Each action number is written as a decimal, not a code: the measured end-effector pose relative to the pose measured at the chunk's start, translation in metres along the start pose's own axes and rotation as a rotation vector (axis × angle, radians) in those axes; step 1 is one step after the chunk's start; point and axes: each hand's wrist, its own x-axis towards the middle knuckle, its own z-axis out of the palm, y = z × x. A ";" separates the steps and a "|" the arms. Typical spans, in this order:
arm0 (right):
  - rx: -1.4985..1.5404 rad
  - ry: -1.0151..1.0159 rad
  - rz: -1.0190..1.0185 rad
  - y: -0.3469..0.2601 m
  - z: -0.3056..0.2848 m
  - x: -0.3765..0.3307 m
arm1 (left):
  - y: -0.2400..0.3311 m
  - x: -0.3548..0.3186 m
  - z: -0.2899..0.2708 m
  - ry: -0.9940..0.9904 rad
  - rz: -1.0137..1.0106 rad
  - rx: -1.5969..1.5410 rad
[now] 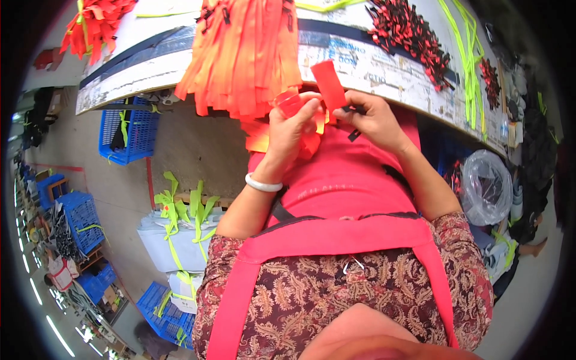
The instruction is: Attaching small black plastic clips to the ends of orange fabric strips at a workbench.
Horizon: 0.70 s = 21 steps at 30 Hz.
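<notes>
Close together at the table's near edge, both my hands are closed on orange-red fabric. My left hand (287,133), with a white bangle at the wrist, pinches looped orange-red ribbon (289,103). Between the hands a short, wider orange-red strip (328,86) stands up. My right hand (379,123) grips its lower end, where small black pieces (354,135) stick out by the fingertips. How the black pieces join the strip is hidden by my fingers. More orange strips hang below my left hand, over the red apron (348,174).
A thick bundle of long orange strips (240,72) drapes over the white table (141,75). Piles of red-and-black pieces (408,42) and yellow-green ties (471,66) lie on it. Blue baskets (129,129) and a tied white stack (180,240) stand left; a clear plastic bag (487,186) sits right.
</notes>
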 end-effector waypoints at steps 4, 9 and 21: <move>-0.071 0.122 0.006 -0.084 -0.002 0.064 | 0.003 -0.001 -0.036 -0.026 0.000 -0.204; 0.204 0.000 0.018 -0.101 -0.008 0.189 | 0.007 -0.012 -0.041 0.032 0.010 -0.238; -0.098 -0.732 0.194 -0.008 0.018 0.072 | 0.057 0.015 -0.034 -0.226 -0.080 -0.508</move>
